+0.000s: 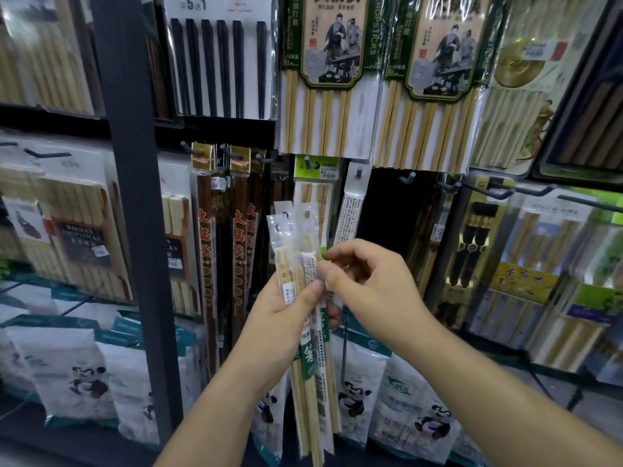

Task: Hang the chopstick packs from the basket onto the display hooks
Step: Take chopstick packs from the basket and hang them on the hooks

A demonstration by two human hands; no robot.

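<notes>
Left hand [286, 308] grips upright clear-wrapped pale bamboo chopstick packs [292, 254], hang-holes uppermost; right hand [367, 281] pinches one at its edge. Bare dark peg hook [408, 179] lies up-right, nearer right hand.

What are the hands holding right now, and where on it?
The left hand grips a bunch of slim chopstick packs around their upper part, below the hang holes. The right hand pinches one pack's edge beside the left thumb.
</notes>
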